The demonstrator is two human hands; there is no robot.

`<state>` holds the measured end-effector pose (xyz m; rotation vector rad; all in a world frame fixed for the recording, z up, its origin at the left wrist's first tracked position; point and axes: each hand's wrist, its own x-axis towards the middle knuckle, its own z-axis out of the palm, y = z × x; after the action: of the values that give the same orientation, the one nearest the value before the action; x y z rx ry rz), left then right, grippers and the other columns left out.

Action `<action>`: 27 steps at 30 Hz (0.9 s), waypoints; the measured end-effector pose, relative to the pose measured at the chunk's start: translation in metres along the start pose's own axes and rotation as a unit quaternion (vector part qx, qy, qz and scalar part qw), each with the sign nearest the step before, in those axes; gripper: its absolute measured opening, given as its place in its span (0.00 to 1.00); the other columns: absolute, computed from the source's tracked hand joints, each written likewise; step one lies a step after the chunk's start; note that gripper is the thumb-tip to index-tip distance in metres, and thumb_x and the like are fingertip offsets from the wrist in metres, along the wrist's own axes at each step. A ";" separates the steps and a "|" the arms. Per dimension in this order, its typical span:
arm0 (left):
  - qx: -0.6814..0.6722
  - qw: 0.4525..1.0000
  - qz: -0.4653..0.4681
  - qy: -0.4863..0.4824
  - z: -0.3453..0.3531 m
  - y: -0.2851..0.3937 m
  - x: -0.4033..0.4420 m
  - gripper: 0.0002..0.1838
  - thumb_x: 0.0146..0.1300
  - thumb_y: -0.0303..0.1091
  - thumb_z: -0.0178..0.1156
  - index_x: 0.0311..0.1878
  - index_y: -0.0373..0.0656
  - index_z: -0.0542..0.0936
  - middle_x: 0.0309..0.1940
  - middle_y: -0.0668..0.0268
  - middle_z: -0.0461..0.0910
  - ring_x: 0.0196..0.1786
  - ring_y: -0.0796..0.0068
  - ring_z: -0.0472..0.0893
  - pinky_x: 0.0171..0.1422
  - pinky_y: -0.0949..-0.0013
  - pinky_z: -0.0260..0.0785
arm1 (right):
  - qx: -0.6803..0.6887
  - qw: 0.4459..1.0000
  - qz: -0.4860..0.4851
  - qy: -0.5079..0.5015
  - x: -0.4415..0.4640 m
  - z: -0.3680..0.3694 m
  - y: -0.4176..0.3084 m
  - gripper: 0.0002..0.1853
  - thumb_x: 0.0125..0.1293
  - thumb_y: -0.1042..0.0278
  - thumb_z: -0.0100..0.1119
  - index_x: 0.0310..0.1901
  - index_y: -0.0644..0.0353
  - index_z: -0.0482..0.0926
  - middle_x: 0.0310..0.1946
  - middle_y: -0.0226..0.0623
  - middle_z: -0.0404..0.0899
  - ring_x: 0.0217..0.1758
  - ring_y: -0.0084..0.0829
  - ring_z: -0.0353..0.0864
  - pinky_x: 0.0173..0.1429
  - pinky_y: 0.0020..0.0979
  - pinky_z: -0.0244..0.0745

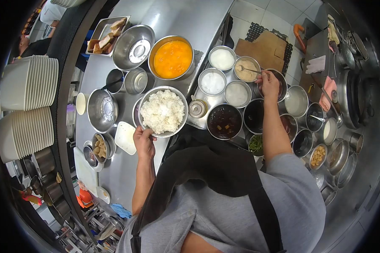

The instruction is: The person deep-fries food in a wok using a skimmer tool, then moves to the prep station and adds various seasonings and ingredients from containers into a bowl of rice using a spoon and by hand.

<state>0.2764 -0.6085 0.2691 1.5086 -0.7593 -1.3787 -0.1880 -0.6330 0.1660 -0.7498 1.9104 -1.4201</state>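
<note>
My left hand (144, 142) grips the near rim of a metal bowl (183, 123) filled with white rice (163, 110). A small white patch, like powder, lies on top of the rice. On the other side, my right hand (269, 86) is closed on the handle of a spoon (251, 69). The spoon's end rests in a round metal container of tan powder (243, 74). Around that container stand others holding white powder or granules (212, 82), greyish-white granules (237, 93) and dark liquid (224, 121). Beaten egg (172, 59) fills a bowl beyond the rice.
Stacked white bowls (27, 82) stand on the left shelf. Empty metal bowls (100, 110) and a tray of browned pieces (107, 39) sit on the steel counter (166, 19). A glass jar (197, 108) is between the rice and the containers. A wok (354, 99) is at right.
</note>
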 end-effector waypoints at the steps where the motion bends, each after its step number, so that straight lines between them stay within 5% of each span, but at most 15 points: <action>1: 0.000 1.000 -0.001 -0.001 0.000 0.000 0.000 0.07 0.49 0.16 0.52 0.32 0.38 0.72 0.27 0.64 0.77 0.22 0.78 0.72 0.22 0.78 0.63 | 0.000 1.000 0.000 0.000 0.000 0.001 0.001 0.10 0.67 0.71 0.49 0.43 0.67 0.77 0.27 0.39 0.82 0.24 0.23 0.81 0.20 0.21 0.67; 12: 0.000 1.000 -0.002 -0.001 0.000 0.001 0.001 0.08 0.49 0.16 0.52 0.33 0.38 0.73 0.27 0.65 0.77 0.23 0.79 0.73 0.22 0.79 0.64 | 0.075 0.994 0.073 0.007 -0.002 -0.005 0.014 0.12 0.68 0.68 0.48 0.47 0.68 0.74 0.30 0.42 0.81 0.26 0.25 0.81 0.20 0.20 0.66; 27: -0.001 1.000 -0.003 0.005 0.003 0.004 0.003 0.06 0.49 0.17 0.54 0.28 0.41 0.71 0.25 0.65 0.76 0.21 0.79 0.72 0.21 0.79 0.63 | 0.103 0.994 0.036 -0.008 -0.025 -0.022 -0.045 0.11 0.67 0.69 0.50 0.44 0.67 0.74 0.27 0.40 0.80 0.23 0.24 0.80 0.18 0.18 0.64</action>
<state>0.2741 -0.6130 0.2717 1.5176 -0.7475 -1.3747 -0.1853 -0.6125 0.2179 -0.5869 1.7290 -1.5318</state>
